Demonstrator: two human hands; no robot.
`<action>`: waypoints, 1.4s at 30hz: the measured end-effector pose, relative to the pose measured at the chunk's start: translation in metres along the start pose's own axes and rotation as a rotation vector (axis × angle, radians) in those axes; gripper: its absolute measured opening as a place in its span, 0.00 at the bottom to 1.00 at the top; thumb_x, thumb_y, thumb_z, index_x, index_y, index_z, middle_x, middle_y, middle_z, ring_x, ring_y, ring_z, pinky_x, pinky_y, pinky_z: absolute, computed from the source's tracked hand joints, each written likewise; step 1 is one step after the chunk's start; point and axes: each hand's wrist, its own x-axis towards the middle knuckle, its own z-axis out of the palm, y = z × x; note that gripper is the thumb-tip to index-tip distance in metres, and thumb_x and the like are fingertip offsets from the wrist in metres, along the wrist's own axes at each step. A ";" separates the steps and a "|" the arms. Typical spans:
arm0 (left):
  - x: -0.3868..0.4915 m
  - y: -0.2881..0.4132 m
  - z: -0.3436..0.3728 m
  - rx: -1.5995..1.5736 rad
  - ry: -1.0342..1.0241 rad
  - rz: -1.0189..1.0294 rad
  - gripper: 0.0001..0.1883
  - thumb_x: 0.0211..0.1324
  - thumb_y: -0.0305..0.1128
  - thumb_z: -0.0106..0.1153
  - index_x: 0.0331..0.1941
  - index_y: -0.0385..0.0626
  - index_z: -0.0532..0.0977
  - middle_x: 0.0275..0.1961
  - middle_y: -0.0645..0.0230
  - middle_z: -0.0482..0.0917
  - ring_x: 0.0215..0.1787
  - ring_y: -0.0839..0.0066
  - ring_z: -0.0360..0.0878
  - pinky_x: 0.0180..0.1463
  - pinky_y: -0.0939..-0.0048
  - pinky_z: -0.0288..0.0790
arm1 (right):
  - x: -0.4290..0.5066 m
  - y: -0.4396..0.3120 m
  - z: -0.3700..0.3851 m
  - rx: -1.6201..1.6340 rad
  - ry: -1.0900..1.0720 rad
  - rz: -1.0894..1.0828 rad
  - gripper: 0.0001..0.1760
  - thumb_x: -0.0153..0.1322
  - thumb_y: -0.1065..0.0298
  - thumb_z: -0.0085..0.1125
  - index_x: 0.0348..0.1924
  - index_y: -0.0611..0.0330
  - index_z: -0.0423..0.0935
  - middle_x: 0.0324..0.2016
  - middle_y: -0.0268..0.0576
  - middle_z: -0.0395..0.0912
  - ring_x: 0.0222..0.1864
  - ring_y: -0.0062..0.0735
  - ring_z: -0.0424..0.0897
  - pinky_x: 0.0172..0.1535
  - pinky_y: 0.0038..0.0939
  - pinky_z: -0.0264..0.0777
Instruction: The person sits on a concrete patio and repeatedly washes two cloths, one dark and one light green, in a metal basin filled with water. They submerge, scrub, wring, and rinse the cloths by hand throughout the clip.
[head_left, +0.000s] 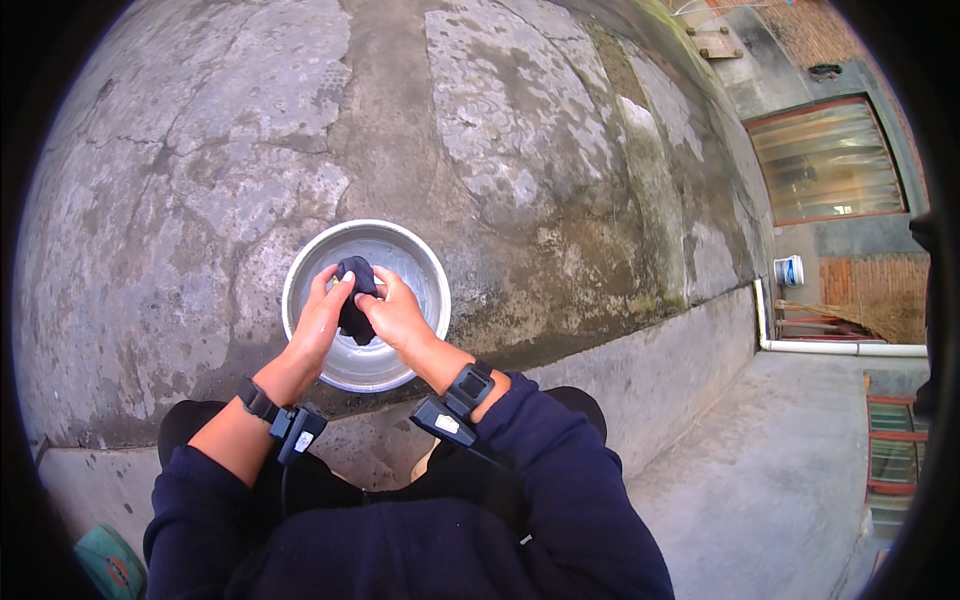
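A dark, bunched piece of cloth (358, 319) is held between my two hands above a round metal basin (291, 289). My left hand (324, 309) grips its left side, with the thumb pressed on the cloth near the top. On the other side, my right hand (396, 309) has its thumb and fingers closed on the cloth. The lower end of the cloth hangs down inside the basin's outline. Shallow, slightly cloudy liquid (360, 367) shows in the basin. Something small and yellowish shows by my left fingertips; what it is, I cannot tell.
The basin stands on cracked, damp concrete (285, 187) beside a raised concrete step (645, 390). At the right are a white pipe (840, 347), a white bucket (788, 271), a straw broom (862, 313) and a curtained window (829, 161). A green object (111, 562) lies at the lower left.
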 end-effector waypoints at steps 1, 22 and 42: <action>-0.002 0.001 0.001 0.013 -0.010 0.003 0.34 0.67 0.52 0.50 0.71 0.51 0.55 0.64 0.59 0.69 0.65 0.68 0.67 0.65 0.61 0.60 | 0.001 0.000 -0.001 0.050 0.014 0.039 0.33 0.70 0.74 0.56 0.68 0.69 0.58 0.48 0.54 0.79 0.48 0.33 0.80 0.48 0.29 0.74; -0.004 0.006 0.000 -0.217 0.124 0.100 0.23 0.58 0.36 0.62 0.56 0.48 0.69 0.42 0.72 0.78 0.39 0.85 0.72 0.40 0.79 0.64 | 0.000 -0.019 -0.019 -0.483 0.115 -0.617 0.19 0.65 0.67 0.65 0.47 0.65 0.78 0.44 0.55 0.80 0.49 0.53 0.79 0.54 0.41 0.73; -0.011 0.010 0.005 -0.140 0.074 0.162 0.24 0.58 0.30 0.60 0.58 0.51 0.68 0.44 0.72 0.76 0.45 0.82 0.71 0.47 0.77 0.65 | -0.008 -0.035 -0.019 -0.313 0.218 -0.515 0.09 0.69 0.70 0.58 0.38 0.67 0.79 0.30 0.45 0.82 0.33 0.30 0.81 0.39 0.30 0.74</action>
